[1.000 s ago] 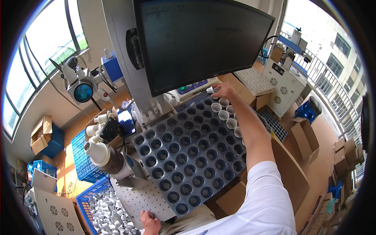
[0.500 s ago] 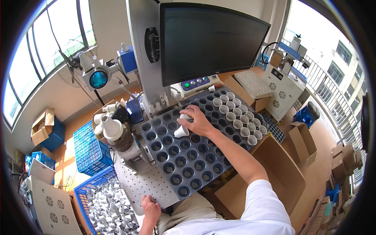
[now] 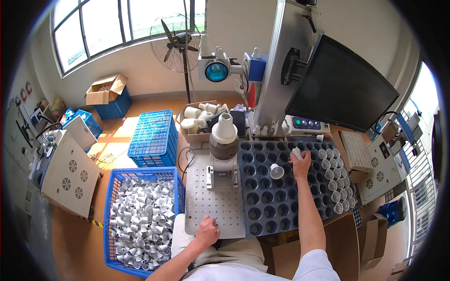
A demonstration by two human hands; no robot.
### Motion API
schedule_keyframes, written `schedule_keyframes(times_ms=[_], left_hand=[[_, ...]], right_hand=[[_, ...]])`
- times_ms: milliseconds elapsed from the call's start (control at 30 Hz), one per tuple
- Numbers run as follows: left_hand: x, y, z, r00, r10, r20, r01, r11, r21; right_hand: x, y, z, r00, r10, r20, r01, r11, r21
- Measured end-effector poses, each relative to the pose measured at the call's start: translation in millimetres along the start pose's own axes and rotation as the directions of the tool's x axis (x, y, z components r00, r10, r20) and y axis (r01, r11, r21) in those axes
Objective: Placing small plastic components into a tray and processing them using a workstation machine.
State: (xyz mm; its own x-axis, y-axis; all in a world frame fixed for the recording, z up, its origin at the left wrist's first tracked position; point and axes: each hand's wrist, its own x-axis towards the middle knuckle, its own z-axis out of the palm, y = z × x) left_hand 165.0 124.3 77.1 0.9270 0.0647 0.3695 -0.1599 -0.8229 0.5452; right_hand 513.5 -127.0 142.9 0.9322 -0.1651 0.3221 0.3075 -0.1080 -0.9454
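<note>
So the right hand [image 3: 301, 165] is over the tray with thumb and fingers pinched around a small white cone-shaped plastic cup [image 3: 296, 153], which pokes out past the fingertips on the far side; can't tell if it touches the tray. Under that hand is a big dark grey plastic tray [image 3: 259, 190] full of round holes. Just left of the hand there's a second white flared plastic cup [image 3: 277, 172], lying tipped with its wide mouth facing the person, so that's the nearest bit of clutter. Right of the hand, a block of white round-rimmed cups [image 3: 333, 186] sits mouth-up in the holes. The left hand [image 3: 207, 232] rests at the near edge of a perforated light grey metal plate [image 3: 206, 206], fingers curled in, though I can't tell how tightly or if anything's inside. Straight ahead of it stands a white stepped plastic cone [image 3: 224, 131] on a dark round mount, right beside the tray's left edge. Left of that hand, a blue plastic basket [image 3: 179, 189] is piled with loose white cups [image 3: 143, 220]. Beyond the right hand there's a pale control box with coloured buttons [image 3: 304, 125], and a black flat monitor [image 3: 344, 86] looms off to the far right.
</note>
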Motion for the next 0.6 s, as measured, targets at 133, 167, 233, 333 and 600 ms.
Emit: schedule_keyframes(times_ms=[133, 167, 233, 333, 600], left_hand=[[4, 0, 1, 0.997, 0.038, -0.074, -0.042, 0.998, -0.051], [5, 1, 2, 0.997, 0.040, -0.071, -0.044, 0.998, -0.053], [7, 3, 2, 0.997, 0.034, -0.070, -0.039, 0.998, -0.059], [6, 2, 3, 0.998, 0.018, -0.056, -0.021, 0.998, -0.056], [4, 3, 3, 0.999, 0.019, -0.038, -0.020, 0.999, -0.046]], right_hand=[[1, 0, -2, 0.998, 0.048, 0.036, -0.052, 0.991, 0.122], [3, 2, -5, 0.998, 0.050, 0.040, -0.055, 0.988, 0.141], [5, 2, -8, 0.998, 0.056, 0.043, -0.062, 0.985, 0.162], [4, -2, -9, 0.997, 0.034, 0.066, -0.046, 0.982, 0.185], [2, -2, -13, 0.993, 0.083, 0.084, -0.099, 0.972, 0.214]])
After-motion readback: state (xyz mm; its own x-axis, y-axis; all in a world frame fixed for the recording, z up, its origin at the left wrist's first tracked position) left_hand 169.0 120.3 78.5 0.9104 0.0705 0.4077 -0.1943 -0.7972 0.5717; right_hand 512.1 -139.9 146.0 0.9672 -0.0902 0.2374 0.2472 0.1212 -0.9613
